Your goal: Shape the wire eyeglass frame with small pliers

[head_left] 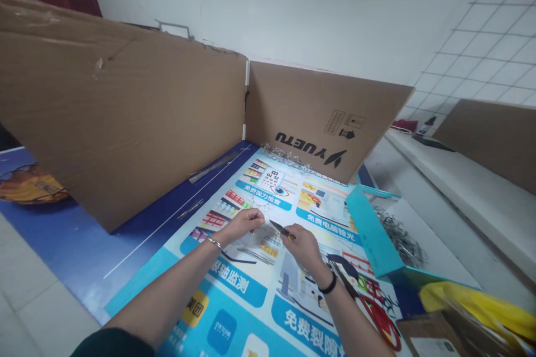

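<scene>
My left hand is closed in a pinch above the printed sheet, with a bracelet at its wrist. What its fingertips hold is too small to make out. My right hand is closed around a pair of pliers with dark pointed jaws and a bit of yellow on the handle. The jaws point towards my left fingertips, a small gap away. Below the hands, thin straight wires lie on the sheet. Red-handled scissors rest beside my right forearm, partly hidden by it.
Tall cardboard panels stand at the left and back. Small clear or silvery pieces line the back panel's foot. At right, an open turquoise box holds a tangle of wire pieces. Nearby are yellow plastic and a small carton.
</scene>
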`<state>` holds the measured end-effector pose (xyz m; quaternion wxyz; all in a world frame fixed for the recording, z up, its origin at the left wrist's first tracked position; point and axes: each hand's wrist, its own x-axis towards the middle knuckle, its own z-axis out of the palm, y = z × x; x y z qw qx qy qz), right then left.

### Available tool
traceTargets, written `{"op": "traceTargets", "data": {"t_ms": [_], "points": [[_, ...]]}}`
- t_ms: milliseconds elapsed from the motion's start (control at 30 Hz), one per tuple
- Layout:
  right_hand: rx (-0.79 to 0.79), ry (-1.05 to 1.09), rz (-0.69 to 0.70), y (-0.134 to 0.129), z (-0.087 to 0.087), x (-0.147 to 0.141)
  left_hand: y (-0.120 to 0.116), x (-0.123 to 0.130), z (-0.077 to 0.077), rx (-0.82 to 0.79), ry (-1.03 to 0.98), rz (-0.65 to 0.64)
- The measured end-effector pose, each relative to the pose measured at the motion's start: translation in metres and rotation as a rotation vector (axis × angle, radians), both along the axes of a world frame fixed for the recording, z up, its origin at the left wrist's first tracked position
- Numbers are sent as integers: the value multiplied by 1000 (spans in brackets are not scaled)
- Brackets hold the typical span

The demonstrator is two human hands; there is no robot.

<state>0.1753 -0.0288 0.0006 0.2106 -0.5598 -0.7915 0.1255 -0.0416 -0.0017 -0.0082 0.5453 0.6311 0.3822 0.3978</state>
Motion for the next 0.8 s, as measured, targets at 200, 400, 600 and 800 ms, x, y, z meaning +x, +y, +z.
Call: {"op": "traceTargets", "data": {"t_ms": [200, 400, 600, 800], "points": [[47, -37, 5, 0, 2, 0, 2, -3, 3, -6, -23, 43], [88, -220, 3, 10, 21, 21, 11, -11, -2, -60, -31, 160], [40, -498, 114, 6, 41, 35, 16, -12, -9, -51, 0, 211], [41, -618, 98, 3, 38, 23, 15, -11, -5, -51, 15, 271]]}}
